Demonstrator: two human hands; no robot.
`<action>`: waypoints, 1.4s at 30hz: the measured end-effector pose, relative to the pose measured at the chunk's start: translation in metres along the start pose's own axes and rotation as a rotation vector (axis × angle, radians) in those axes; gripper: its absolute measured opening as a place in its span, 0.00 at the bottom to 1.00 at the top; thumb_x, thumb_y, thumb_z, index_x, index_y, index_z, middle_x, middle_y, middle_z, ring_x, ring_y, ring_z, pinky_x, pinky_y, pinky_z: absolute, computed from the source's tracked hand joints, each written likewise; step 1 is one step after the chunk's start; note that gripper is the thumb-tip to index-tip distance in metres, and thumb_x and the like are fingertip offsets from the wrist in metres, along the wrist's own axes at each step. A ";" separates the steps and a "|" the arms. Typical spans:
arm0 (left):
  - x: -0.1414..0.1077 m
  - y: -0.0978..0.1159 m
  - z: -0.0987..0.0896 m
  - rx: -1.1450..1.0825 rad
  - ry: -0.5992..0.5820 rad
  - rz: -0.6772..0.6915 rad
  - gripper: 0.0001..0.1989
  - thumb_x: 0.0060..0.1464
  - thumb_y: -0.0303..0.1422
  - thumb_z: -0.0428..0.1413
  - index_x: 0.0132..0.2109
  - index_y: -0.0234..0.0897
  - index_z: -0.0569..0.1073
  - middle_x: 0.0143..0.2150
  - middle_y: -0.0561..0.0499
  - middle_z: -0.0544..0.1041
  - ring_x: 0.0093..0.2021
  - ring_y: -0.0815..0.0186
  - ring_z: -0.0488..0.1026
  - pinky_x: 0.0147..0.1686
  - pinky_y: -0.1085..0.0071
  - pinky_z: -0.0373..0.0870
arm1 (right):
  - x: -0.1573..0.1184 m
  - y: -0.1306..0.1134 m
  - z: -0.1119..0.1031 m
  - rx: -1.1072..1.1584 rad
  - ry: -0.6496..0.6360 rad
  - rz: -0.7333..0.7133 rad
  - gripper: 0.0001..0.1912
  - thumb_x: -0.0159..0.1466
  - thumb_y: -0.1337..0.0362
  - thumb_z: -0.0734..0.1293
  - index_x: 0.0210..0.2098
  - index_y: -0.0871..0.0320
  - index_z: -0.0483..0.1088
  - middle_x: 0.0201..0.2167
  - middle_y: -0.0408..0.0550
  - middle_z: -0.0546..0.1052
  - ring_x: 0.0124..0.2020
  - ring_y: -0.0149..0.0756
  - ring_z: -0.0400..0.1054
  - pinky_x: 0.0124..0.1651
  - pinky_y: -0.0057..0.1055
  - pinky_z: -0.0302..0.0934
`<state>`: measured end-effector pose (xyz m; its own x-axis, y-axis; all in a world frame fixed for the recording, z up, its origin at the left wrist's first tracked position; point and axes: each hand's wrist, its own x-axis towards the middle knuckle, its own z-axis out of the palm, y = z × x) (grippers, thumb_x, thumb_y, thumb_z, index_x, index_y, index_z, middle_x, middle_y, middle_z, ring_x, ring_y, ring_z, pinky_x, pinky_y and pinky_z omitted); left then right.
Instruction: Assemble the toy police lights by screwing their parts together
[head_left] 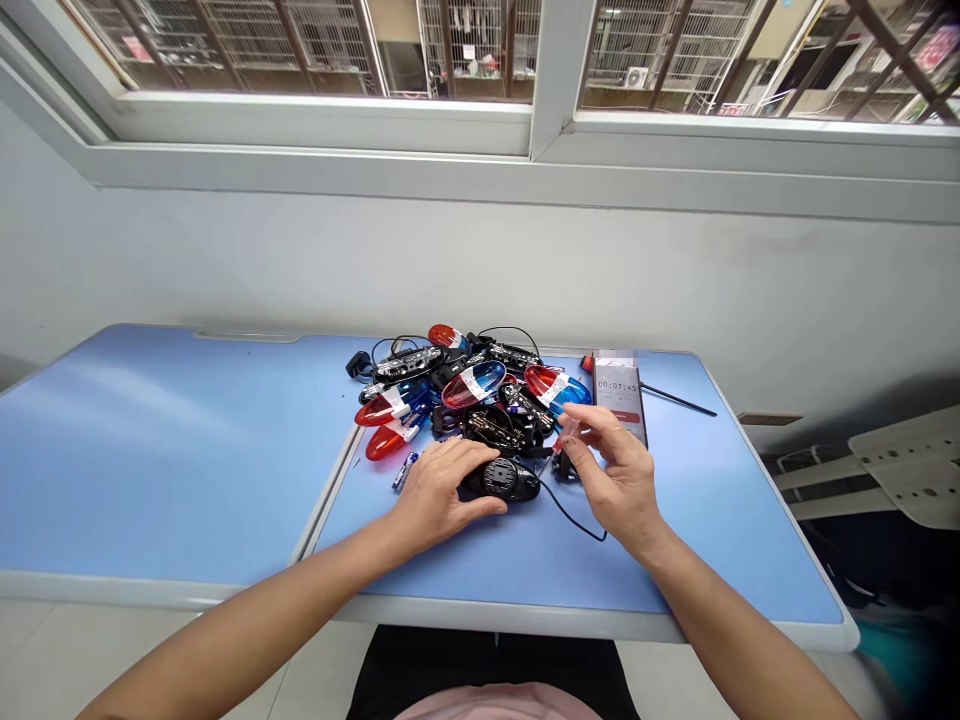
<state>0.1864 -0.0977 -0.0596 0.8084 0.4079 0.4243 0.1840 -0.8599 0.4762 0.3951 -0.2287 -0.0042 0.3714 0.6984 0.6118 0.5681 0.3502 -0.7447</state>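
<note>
Two hands, apart, centre of frame. Left hand [442, 488] clamped on left end of black unit [517, 484], fingers along top edge, thumb along lower edge. Unit lies on the table [150, 470], just below centre, round slotted grille facing up. Right hand [619, 472], right of centre, pinches a small tool [568, 431] between thumb and fingers; handle clear and reddish, thin shaft slanting down-left toward unit's right end. Can't tell if the tip touches. Black cable [571, 518] loops on the table between unit and right wrist.

Pile right behind the hands, mid-frame: red-blue covers [474, 385] with white middle bands, open black housings [491, 428] with innards showing, thin black wires. Blue battery-like piece [405, 471] at lower left of pile, near left hand.

Phone [616, 385] right of pile, behind right hand, timer reading 00:07:45. Black rod [679, 398] slants out to its right. Light wall [480, 260] behind table, window frame [322, 125] across the top. Pale slatted thing [907, 465], perhaps a chair, right edge.
</note>
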 end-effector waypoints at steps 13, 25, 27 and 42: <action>0.000 -0.001 0.000 0.003 -0.008 0.005 0.26 0.59 0.51 0.65 0.56 0.41 0.75 0.52 0.43 0.83 0.50 0.52 0.79 0.46 0.57 0.72 | -0.003 0.002 0.000 0.038 0.019 -0.013 0.20 0.70 0.72 0.67 0.58 0.46 0.74 0.44 0.44 0.83 0.40 0.33 0.79 0.42 0.32 0.76; 0.000 0.000 0.000 0.006 -0.004 -0.003 0.26 0.58 0.50 0.66 0.56 0.41 0.75 0.52 0.44 0.83 0.50 0.51 0.79 0.46 0.57 0.73 | -0.003 0.001 0.002 -0.023 0.000 -0.080 0.19 0.71 0.72 0.66 0.58 0.48 0.73 0.43 0.47 0.83 0.39 0.35 0.78 0.39 0.34 0.76; 0.000 0.000 -0.001 0.005 -0.004 -0.001 0.26 0.58 0.50 0.66 0.56 0.41 0.75 0.52 0.44 0.83 0.50 0.51 0.79 0.46 0.57 0.73 | -0.003 0.001 0.003 -0.023 -0.003 -0.100 0.21 0.70 0.74 0.66 0.58 0.48 0.73 0.43 0.46 0.83 0.39 0.34 0.77 0.39 0.33 0.76; 0.000 0.000 0.000 0.002 -0.018 -0.004 0.26 0.58 0.50 0.66 0.57 0.42 0.75 0.52 0.44 0.83 0.50 0.51 0.79 0.47 0.56 0.72 | -0.001 0.001 0.001 -0.153 0.010 -0.216 0.16 0.70 0.71 0.69 0.53 0.47 0.73 0.41 0.47 0.79 0.37 0.36 0.76 0.34 0.34 0.72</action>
<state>0.1863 -0.0978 -0.0592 0.8175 0.4058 0.4086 0.1884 -0.8589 0.4761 0.3944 -0.2282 -0.0054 0.2368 0.6112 0.7552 0.7390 0.3913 -0.5484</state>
